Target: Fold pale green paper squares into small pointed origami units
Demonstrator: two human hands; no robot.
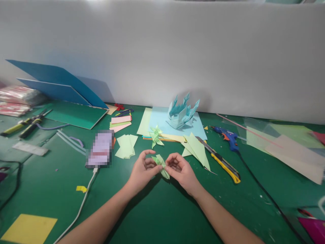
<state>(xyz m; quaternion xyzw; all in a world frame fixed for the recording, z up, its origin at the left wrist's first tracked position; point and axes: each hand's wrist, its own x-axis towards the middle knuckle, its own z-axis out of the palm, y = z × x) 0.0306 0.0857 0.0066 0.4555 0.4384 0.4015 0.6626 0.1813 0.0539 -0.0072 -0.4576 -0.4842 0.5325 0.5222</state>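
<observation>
Between my two hands is a small light-green folded paper piece (161, 163), with pointed flaps. My left hand (143, 169) pinches its left side between thumb and fingers. From the right, my right hand (181, 171) grips the same piece with thumb and bent fingers. Just beyond lie light-green origami flowers (155, 135) with pointed petals. Left of my hands is a small stack of pale green paper pieces (125, 146); to the right are larger pale green paper triangles (195, 149).
A blue spiky origami piece (181, 115) stands on blue paper sheets at the back. A yellow box cutter (225, 166) and a blue glue gun (230, 137) lie right. Leftward are a phone (100, 149) with a white cable, pliers (27, 125) and a yellow sheet (29, 228).
</observation>
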